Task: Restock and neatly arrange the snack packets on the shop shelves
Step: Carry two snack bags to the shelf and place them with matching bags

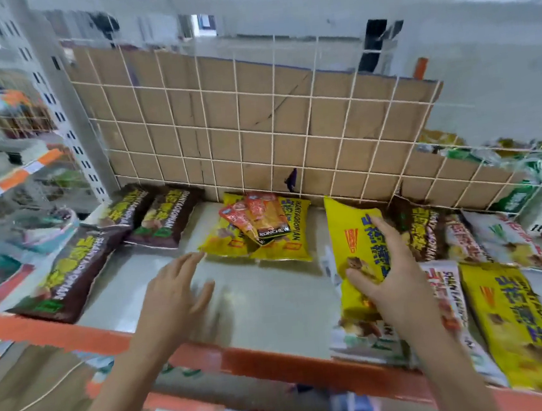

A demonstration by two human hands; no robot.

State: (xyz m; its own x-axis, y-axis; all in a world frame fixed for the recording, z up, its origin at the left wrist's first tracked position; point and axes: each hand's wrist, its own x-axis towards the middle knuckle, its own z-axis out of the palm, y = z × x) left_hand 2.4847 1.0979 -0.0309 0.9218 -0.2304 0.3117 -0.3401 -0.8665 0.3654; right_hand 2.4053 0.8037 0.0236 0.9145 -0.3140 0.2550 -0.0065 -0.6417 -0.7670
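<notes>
My right hand (pixel 389 263) grips a tall yellow snack packet (pixel 351 230) that stands tilted on the white shelf (pixel 265 302), thumb on its front and fingers round its right edge. My left hand (pixel 175 287) hovers flat and blurred over the bare middle of the shelf, fingers straight, holding nothing. Beyond its fingertips lies a flat yellow packet (pixel 294 236) with small orange-red packets (pixel 257 216) piled on top. Three dark brown packets (pixel 71 274) lie along the left side. Further brown, white and yellow packets (pixel 513 324) overlap at the right.
A white wire grid backed by cardboard (pixel 255 120) closes the back of the shelf. An orange strip (pixel 254 359) runs along the front edge. A neighbouring shelf unit (pixel 12 183) with goods stands at the left, and a wire basket of green packets (pixel 518 178) at the right.
</notes>
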